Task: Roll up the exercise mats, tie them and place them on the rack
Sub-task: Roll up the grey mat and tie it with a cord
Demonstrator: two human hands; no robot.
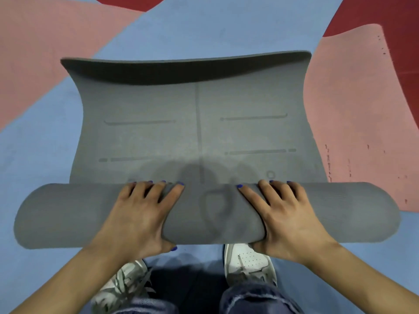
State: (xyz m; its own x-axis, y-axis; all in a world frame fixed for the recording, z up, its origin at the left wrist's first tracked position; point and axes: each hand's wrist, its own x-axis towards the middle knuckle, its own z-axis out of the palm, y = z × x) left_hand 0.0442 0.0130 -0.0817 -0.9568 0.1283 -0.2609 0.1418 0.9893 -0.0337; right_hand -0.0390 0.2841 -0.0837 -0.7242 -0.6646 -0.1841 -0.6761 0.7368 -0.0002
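A grey exercise mat (197,132) lies on the blue floor, partly rolled. Its thick roll (56,216) runs left to right just in front of me. The far end of the mat (181,71) curls upward. My left hand (136,214) lies over the roll left of centre, fingers spread across the top and thumb tucked under the near side. My right hand (285,214) holds the roll the same way, right of centre. No tie or rack is in view.
A pink mat (362,109) lies flat on the right, touching the roll's right end. Another pink mat (45,53) lies at the far left. Red floor (385,14) shows at the back. My shoes (247,259) stand just behind the roll.
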